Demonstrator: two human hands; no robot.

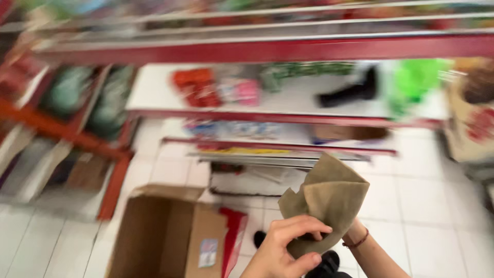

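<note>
A folded piece of olive-brown cloth (329,198), matte and soft-looking with blunt corners and a notched left edge, stands up from my two hands low and right of centre in the head view, above a white tiled floor (427,206). My left hand (285,249) curls around the lower folds, thumb and fingers pinching the fabric. My right hand (346,230) is mostly hidden behind the cloth; I see only the wrist, which wears a thin reddish bracelet (358,241), and I cannot tell how its fingers are set, though the cloth seems to rest against it. Below the hands, dark shoes (324,265) show against the tiles. To the left, an open brown cardboard box (170,231) sits on the floor, flaps up, with a red pack (234,234) leaning just beside its right wall. Beyond, white shelves with red edges (288,117) carry blurred, colourful packets that I cannot make out; a second red-framed rack (67,128) angles in from the left. The widest bare stretch of floor lies to the right of the hands, bounded at the far right by another cardboard carton (471,118).
</note>
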